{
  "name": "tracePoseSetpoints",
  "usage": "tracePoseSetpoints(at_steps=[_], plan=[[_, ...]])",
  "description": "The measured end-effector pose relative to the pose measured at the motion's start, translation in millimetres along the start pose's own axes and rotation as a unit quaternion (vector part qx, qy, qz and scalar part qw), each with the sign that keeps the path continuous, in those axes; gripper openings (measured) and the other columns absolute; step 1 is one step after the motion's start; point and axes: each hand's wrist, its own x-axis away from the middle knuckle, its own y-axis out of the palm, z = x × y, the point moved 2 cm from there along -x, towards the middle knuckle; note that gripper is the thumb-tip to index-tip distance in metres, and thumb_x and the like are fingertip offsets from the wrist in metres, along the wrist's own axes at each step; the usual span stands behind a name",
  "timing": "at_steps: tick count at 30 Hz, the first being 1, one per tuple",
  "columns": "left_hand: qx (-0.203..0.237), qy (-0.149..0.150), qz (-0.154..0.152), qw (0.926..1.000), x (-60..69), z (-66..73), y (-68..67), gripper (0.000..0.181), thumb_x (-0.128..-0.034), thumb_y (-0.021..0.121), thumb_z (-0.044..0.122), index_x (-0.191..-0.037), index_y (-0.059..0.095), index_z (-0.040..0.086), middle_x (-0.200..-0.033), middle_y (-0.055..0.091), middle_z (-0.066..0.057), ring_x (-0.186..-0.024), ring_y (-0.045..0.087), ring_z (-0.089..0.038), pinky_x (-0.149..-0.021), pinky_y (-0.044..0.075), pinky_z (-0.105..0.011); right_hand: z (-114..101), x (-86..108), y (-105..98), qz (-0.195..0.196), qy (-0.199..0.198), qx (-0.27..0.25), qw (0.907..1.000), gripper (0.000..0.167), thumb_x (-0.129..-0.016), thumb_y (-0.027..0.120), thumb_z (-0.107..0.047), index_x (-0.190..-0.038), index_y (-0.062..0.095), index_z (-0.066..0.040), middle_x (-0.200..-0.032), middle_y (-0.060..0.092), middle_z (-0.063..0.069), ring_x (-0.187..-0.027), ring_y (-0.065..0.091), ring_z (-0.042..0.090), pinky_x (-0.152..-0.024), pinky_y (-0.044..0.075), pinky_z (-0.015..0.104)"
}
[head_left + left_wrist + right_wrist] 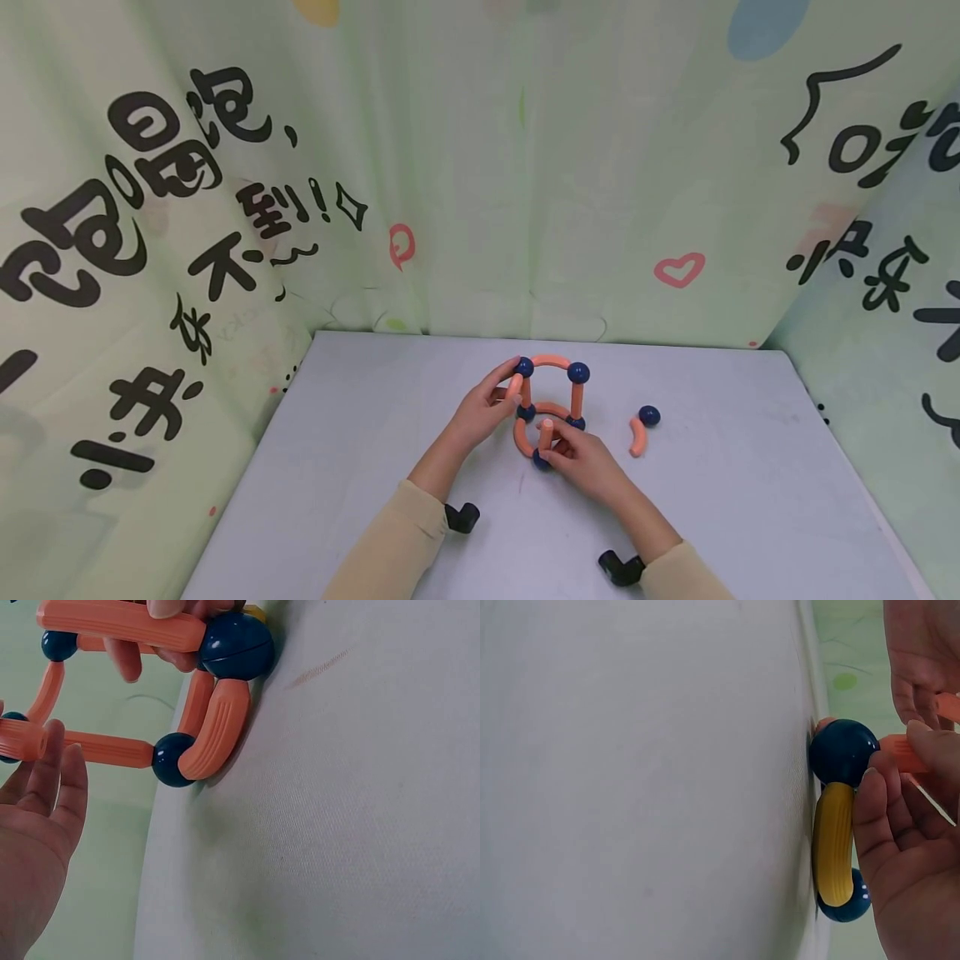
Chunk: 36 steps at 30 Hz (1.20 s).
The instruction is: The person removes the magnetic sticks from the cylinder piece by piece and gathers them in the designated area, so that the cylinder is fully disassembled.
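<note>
A frame of orange magnetic sticks and dark blue balls stands on the table. My left hand (478,414) is at its upper left corner, pinching a curved orange stick (514,386) beside the top ball (524,367). The fingers of my right hand (588,468) pinch a straight orange stick (547,435) that stands upright on the front ball (238,646). From that ball a curved yellow stick (834,844) runs to another blue ball (846,896); in the head view my right hand hides the yellow stick. A curved orange stick (522,438) forms the base's left side.
To the right of the frame lie a loose curved orange stick (637,437) and a loose blue ball (649,416), close together. The white table (750,467) meets printed curtains (480,208) at the back and sides. Black devices (462,518) sit at both wrists.
</note>
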Motion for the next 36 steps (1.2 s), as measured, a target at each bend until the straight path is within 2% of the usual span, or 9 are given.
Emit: tracePoseSetpoints(at_steps=[4,11,23,32,36], plan=[[0.005,-0.005,0.003,1.0000,0.2,-0.2,1.0,0.058,-0.0982,0.062,0.027,-0.145,0.038,0.051,-0.149,0.047,0.010,-0.112,0.064,-0.016,-0.094,0.054,-0.039,0.6,0.2,0.6,0.003,-0.014,0.019,0.9997,0.021,-0.092,0.071,-0.029,-0.111,0.068,-0.022,-0.080,0.061,-0.010,-0.074,0.055,0.009,-0.065,0.048,0.022],[0.006,-0.011,0.007,0.9999,1.4,1.5,1.0,0.058,-0.0978,0.063,0.027,-0.145,0.039,0.050,-0.149,0.047,0.009,-0.112,0.064,-0.016,-0.094,0.054,-0.040,0.7,1.7,-0.3,0.003,0.005,0.010,0.9999,0.023,-0.090,0.071,-0.034,-0.111,0.070,-0.025,-0.081,0.063,-0.011,-0.075,0.055,0.008,-0.065,0.047,0.021],[-0.002,-0.003,0.005,1.0000,0.3,-0.7,-0.5,0.056,-0.0971,0.064,0.031,-0.143,0.040,0.053,-0.148,0.048,0.009,-0.110,0.064,-0.015,-0.094,0.053,-0.039,2.4,1.9,-1.2,0.018,0.000,0.012,0.9998,0.010,-0.090,0.072,-0.030,-0.099,0.071,-0.032,-0.079,0.065,-0.013,-0.075,0.056,0.008,-0.066,0.048,0.020],[-0.005,-0.007,0.004,1.0000,0.6,0.0,-0.1,0.057,-0.0976,0.063,0.029,-0.144,0.040,0.052,-0.149,0.048,0.007,-0.109,0.064,-0.015,-0.093,0.054,-0.039,1.5,1.3,-1.7,0.033,0.005,0.009,0.9994,0.013,-0.090,0.072,-0.031,-0.103,0.070,-0.031,-0.080,0.065,-0.012,-0.075,0.058,0.007,-0.068,0.049,0.021],[-0.005,-0.008,0.003,1.0000,1.2,1.1,0.2,0.057,-0.0977,0.063,0.029,-0.144,0.039,0.051,-0.149,0.048,0.006,-0.109,0.064,-0.015,-0.094,0.054,-0.039,1.1,0.5,-3.1,0.041,0.002,0.025,0.9988,0.017,-0.090,0.072,-0.028,-0.107,0.069,-0.027,-0.091,0.064,-0.009,-0.082,0.057,0.009,-0.072,0.050,0.022]])
